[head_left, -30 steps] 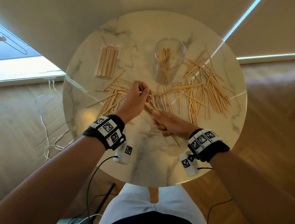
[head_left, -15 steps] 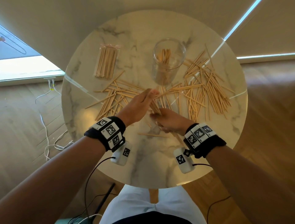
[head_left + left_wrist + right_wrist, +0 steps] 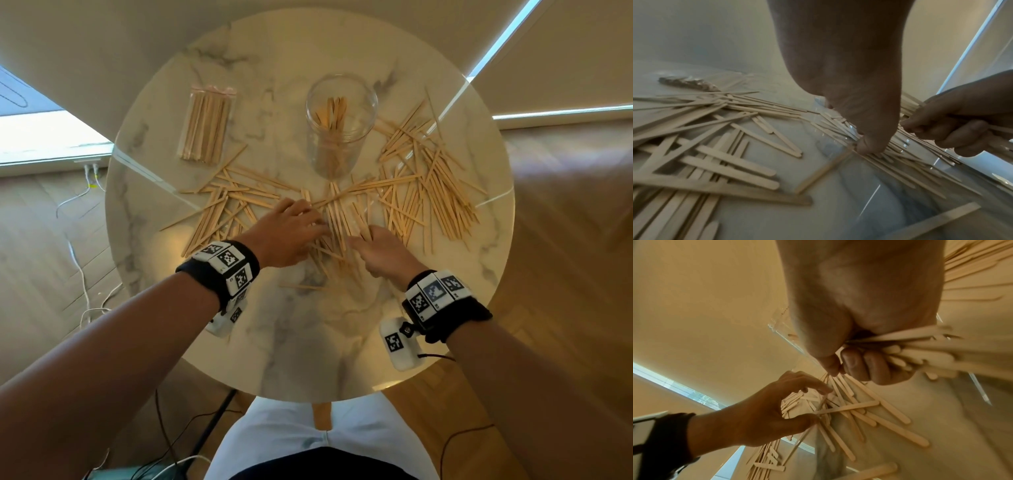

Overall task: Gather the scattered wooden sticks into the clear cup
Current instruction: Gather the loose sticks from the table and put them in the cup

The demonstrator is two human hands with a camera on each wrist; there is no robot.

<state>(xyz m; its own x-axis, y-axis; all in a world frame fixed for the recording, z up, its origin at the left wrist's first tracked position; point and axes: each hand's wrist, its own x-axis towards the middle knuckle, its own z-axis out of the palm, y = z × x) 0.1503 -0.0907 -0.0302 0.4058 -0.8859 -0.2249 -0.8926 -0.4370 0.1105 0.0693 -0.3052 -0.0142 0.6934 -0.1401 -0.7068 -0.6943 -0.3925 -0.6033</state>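
Observation:
The clear cup (image 3: 340, 116) stands upright at the back middle of the round marble table (image 3: 308, 349), with a few wooden sticks in it. Scattered sticks lie in a left pile (image 3: 233, 209), a right pile (image 3: 428, 185) and a fan in front of the cup (image 3: 337, 212). My right hand (image 3: 376, 245) grips a bundle of sticks (image 3: 920, 347) low over the middle fan. My left hand (image 3: 298, 228) reaches onto the same fan, thumb (image 3: 869, 146) and fingers spread and touching sticks (image 3: 849, 407) on the table.
A clear packet of sticks (image 3: 207, 126) lies at the back left. One stick (image 3: 305, 287) lies alone near the front. White cables (image 3: 82, 274) trail over the wooden floor on the left. The table's near edge is above my lap.
A second ago my left hand held sticks up against the right hand's bundle. It has since let go, flattened and dropped onto the middle sticks. My right hand moved forward with its bundle.

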